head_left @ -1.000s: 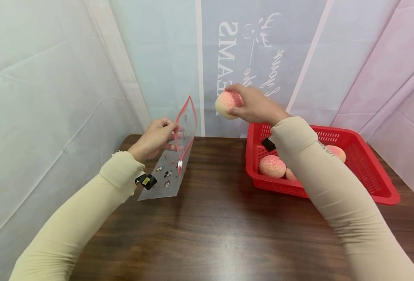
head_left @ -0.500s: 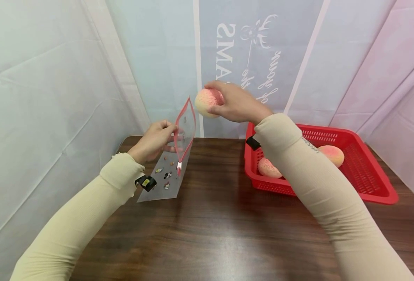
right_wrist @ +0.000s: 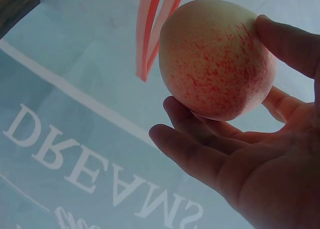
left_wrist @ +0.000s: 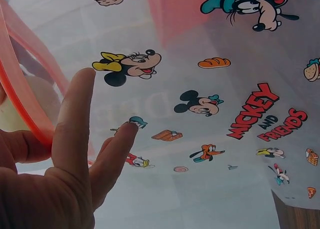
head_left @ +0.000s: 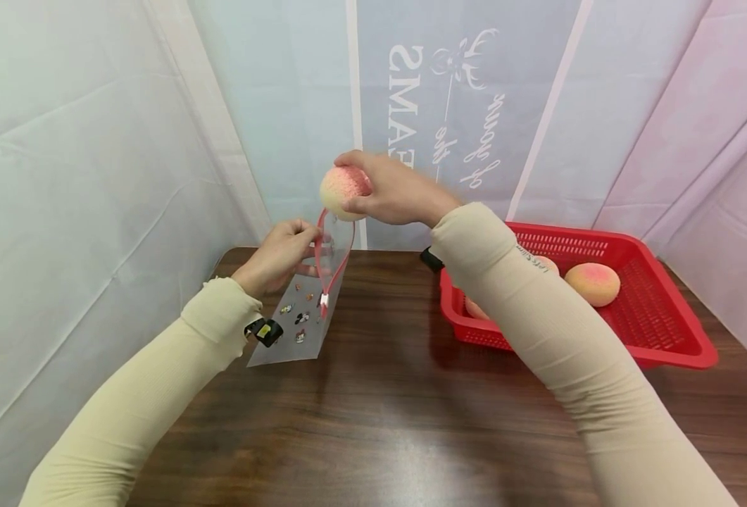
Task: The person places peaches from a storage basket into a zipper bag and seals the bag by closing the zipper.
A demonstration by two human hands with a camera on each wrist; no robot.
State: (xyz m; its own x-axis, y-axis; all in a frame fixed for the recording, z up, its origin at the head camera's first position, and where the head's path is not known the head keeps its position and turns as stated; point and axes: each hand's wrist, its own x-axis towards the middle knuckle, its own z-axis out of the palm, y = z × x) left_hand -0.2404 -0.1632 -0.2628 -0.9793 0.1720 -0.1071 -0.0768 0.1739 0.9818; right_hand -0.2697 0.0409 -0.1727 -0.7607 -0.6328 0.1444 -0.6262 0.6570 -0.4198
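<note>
My left hand (head_left: 279, 255) pinches the red rim of a clear zip bag (head_left: 302, 331) printed with cartoon figures; its mouth gapes upward and a white slider sits at the rim's lower end. In the left wrist view, two fingers (left_wrist: 74, 134) extend along the bag's printed side. A pink-and-cream peach (right_wrist: 215, 59) is held by my right hand (head_left: 398, 189), thumb on one side and fingers on the other. From the head, the peach overlaps the top of the bag's mouth. In the right wrist view, the red zip strip (right_wrist: 150, 34) shows just beside the fruit.
A red plastic basket (head_left: 677, 331) stands on the dark wooden table (head_left: 373, 422) at right, partly under my right forearm. Several peaches lie in it, one peach (head_left: 593, 284) in plain sight. Pale fabric (head_left: 94, 176) hangs at the back and sides.
My right hand has carried the peach leftward from above the basket's left side to the bag's mouth. The left hand and bag have stayed nearly in place.
</note>
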